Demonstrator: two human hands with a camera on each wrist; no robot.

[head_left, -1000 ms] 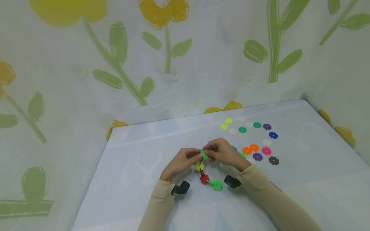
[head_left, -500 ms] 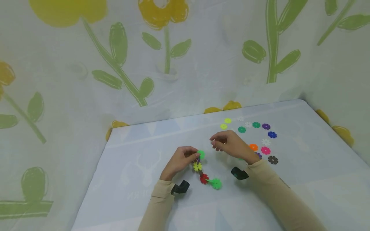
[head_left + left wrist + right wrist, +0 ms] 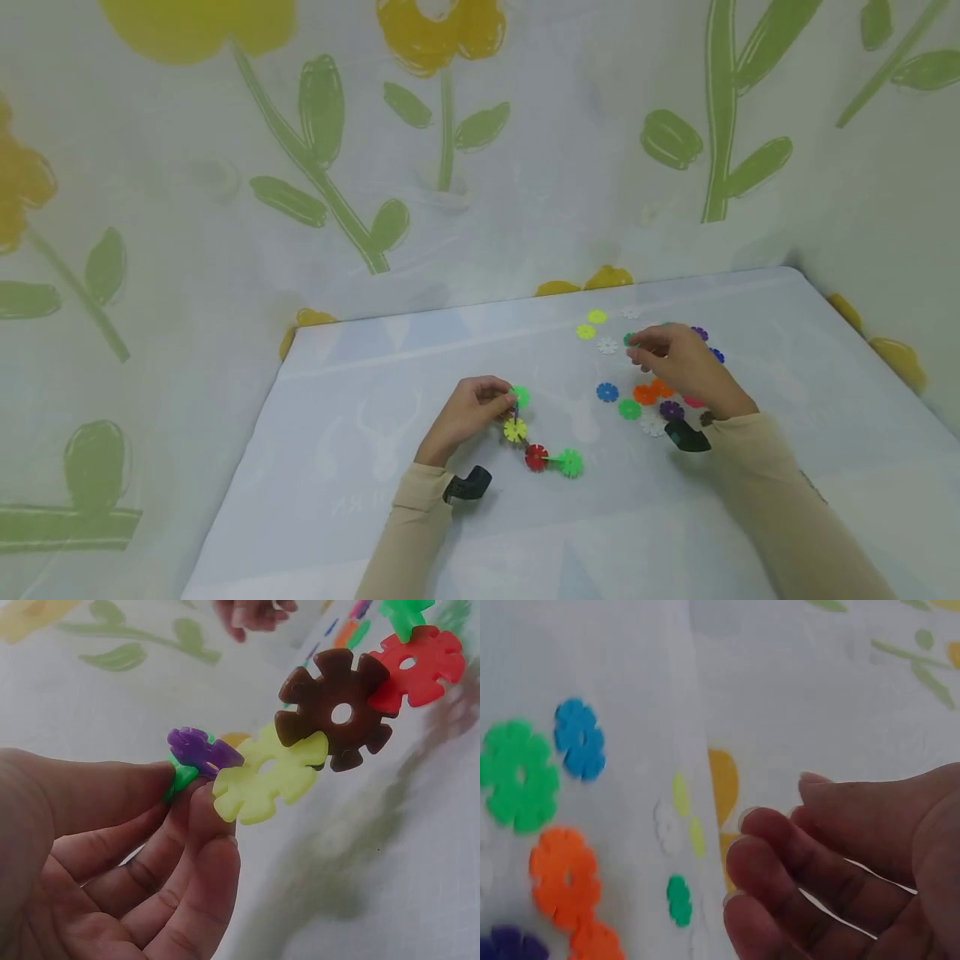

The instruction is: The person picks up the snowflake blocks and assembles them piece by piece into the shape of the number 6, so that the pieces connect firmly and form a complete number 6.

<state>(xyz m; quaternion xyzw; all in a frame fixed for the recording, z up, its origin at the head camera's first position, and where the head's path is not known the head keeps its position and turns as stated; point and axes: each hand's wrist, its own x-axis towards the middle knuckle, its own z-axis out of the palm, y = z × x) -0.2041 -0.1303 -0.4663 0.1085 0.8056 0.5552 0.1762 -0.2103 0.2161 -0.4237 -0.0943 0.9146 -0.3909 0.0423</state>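
My left hand (image 3: 468, 417) pinches the green end disc (image 3: 521, 397) of a chain of notched plastic snowflake discs between thumb and fingertips. From it the chain runs through a purple disc (image 3: 196, 750), a yellow disc (image 3: 259, 787), a brown disc (image 3: 307, 709) and a red disc (image 3: 536, 457) to a bright green disc (image 3: 570, 463). Over the loose discs at the right hovers my right hand (image 3: 686, 362), fingers loosely bent. Nothing shows between its thumb and fingers in the right wrist view. It partly covers a dark green disc (image 3: 628, 339) in the head view.
Loose discs lie flat on the white table (image 3: 360, 375): blue (image 3: 607, 392), green (image 3: 629, 408), orange (image 3: 643, 395), purple (image 3: 671, 410), white (image 3: 607, 346), yellow (image 3: 586, 332) and several others. A flower-printed wall covering (image 3: 525, 225) rises behind the table's far edge.
My right hand has let go of the chain's green end and moved right, over the loose discs. The left hand keeps hold of the chain, whose free end has shifted slightly up and right.
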